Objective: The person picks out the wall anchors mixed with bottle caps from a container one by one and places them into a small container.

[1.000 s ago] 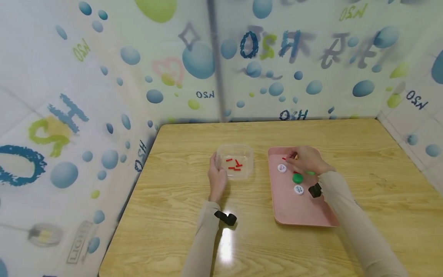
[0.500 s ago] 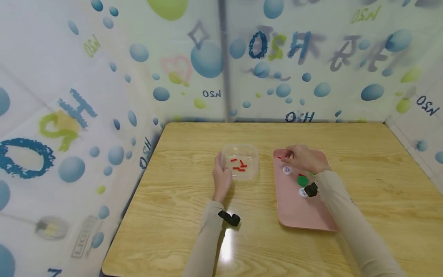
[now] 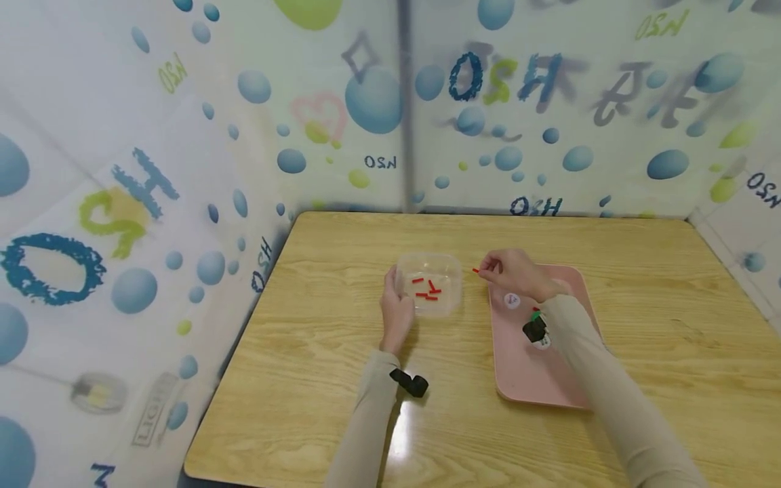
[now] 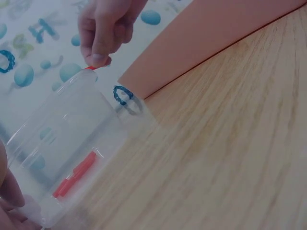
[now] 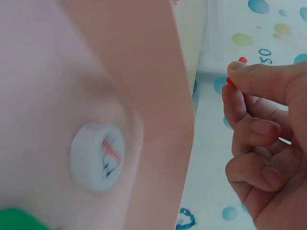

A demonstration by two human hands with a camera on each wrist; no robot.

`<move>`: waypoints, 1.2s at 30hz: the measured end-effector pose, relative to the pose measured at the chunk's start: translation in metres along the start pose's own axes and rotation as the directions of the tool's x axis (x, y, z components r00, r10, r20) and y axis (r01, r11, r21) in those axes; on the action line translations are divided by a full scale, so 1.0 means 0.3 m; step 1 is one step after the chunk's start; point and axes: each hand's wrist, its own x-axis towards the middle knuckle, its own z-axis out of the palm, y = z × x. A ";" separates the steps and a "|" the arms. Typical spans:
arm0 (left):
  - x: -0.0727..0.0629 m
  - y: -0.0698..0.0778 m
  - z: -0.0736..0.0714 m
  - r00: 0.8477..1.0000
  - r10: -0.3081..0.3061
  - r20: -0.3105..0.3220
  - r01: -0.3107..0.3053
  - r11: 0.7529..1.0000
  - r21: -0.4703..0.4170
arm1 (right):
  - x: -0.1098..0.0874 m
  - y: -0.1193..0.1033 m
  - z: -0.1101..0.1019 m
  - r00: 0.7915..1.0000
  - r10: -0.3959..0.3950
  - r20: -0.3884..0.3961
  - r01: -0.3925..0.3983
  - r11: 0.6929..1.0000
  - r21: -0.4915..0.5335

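My left hand [image 3: 398, 313] grips the near left side of a clear plastic container [image 3: 451, 301] on the table. Several short red sticks [image 3: 431, 291] lie on the container's bottom. Between thumb and forefinger my right hand [image 3: 514, 272] pinches another small red stick [image 3: 476, 270], above the gap between the container and the pink tray [image 3: 531, 383]. The left wrist view has this right hand [image 4: 106, 33] beyond the container's rim, the stick's tip pointing toward it. How far apart stick and rim are, I cannot tell.
Inside the tray lie a white bottle cap [image 3: 512, 300], a second white cap [image 3: 541, 343] and a green cap [image 3: 537, 316], the latter two partly hidden by the right wrist camera [image 3: 534, 330]. A red piece [image 3: 535, 310] shows beside the green cap. Behind the wooden table [image 3: 293, 325] stands a patterned wall.
My right hand has lifted the red stick from the tray and moved left, past the tray's edge toward the container. The left hand keeps its hold; the head view has shifted slightly.
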 end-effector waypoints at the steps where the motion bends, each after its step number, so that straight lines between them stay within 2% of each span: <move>1: 0.000 0.001 0.000 1.000 0.000 0.002 0.000 1.000 0.000 | 0.005 -0.006 0.003 1.000 -0.006 -0.001 0.006 1.000 -0.003; 8: -0.002 0.003 -0.002 1.000 -0.012 0.007 0.012 1.000 0.004 | 0.031 -0.036 0.022 1.000 0.001 0.011 -0.001 1.000 0.004; 14: 0.002 0.005 0.000 1.000 -0.009 0.010 0.009 1.000 0.005 | 0.051 -0.061 0.037 0.999 -0.052 0.008 0.052 0.999 -0.007; 24: 0.007 0.002 0.000 1.000 -0.009 -0.006 0.009 1.000 0.020 | 0.122 -0.135 0.075 0.993 -0.105 0.056 0.106 0.994 -0.013; 27: 0.007 0.005 0.000 1.000 -0.009 0.007 0.009 1.000 0.012 | 0.136 -0.155 0.089 0.991 -0.124 0.058 0.126 0.992 -0.020; 36: 0.001 0.004 -0.004 1.000 -0.008 0.026 0.007 1.000 0.008 | 0.146 -0.188 0.112 0.990 -0.134 0.040 0.134 0.991 0.003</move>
